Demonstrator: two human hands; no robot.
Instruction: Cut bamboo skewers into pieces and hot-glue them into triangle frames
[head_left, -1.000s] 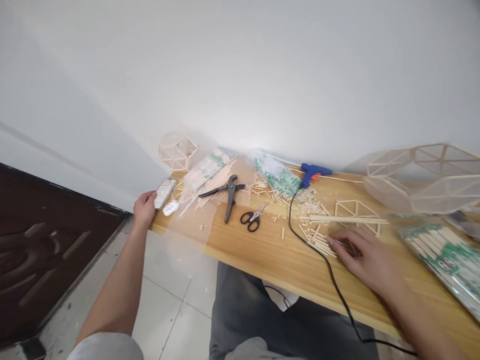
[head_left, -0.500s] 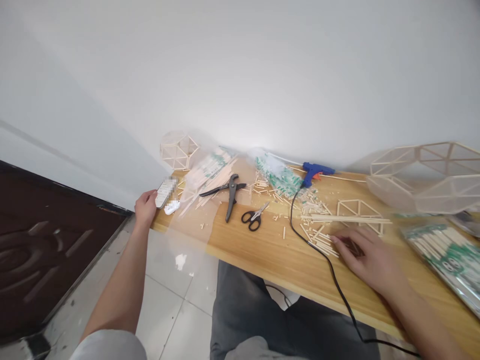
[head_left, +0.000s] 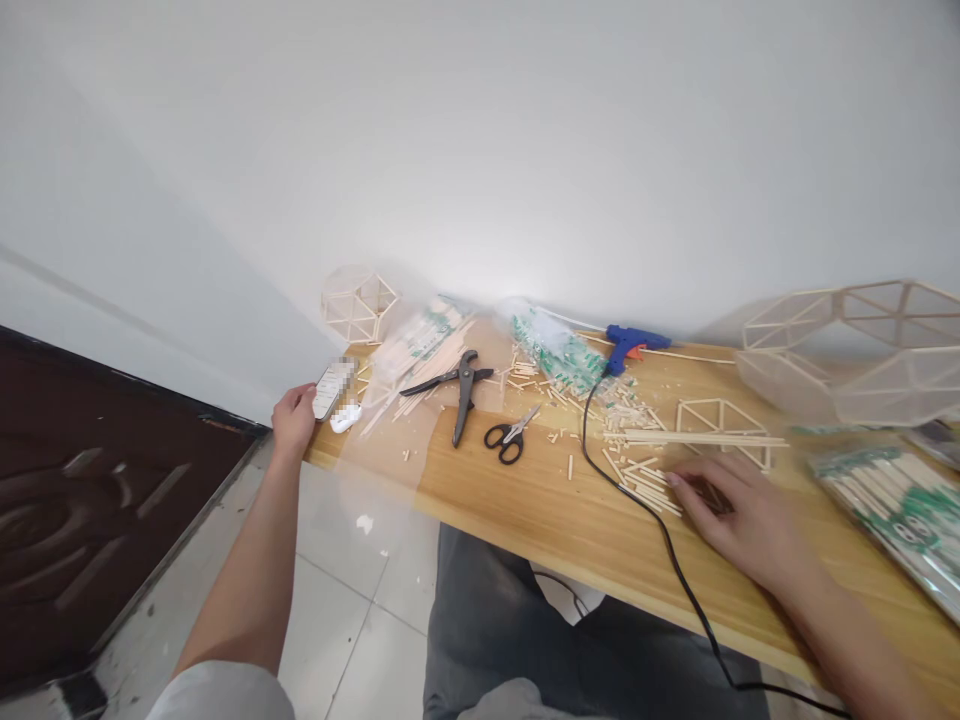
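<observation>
At the table's left end my left hand (head_left: 294,418) grips the near edge of a smartphone (head_left: 328,390), fingers closed on it. A white earbud case (head_left: 346,418) lies beside the phone. My right hand (head_left: 739,510) rests on the table, fingers loosely curved and apart, with no held object showing. Its fingertips are by a pile of short wooden sticks (head_left: 649,487). Just beyond, longer sticks (head_left: 690,438) lie across a flat wooden-stick frame (head_left: 720,414). Its palm side is hidden.
Black-handled scissors (head_left: 508,440) and dark pliers (head_left: 465,390) lie mid-table. A blue glue gun (head_left: 634,343) sits behind, its black cord (head_left: 664,530) crossing the front edge. Stick-framed structures (head_left: 874,350) stand right and left. Packs of sticks (head_left: 892,510) and plastic wrapping (head_left: 551,345) lie about.
The view has shifted very slightly. Both hands and the things on the table stay where they were.
</observation>
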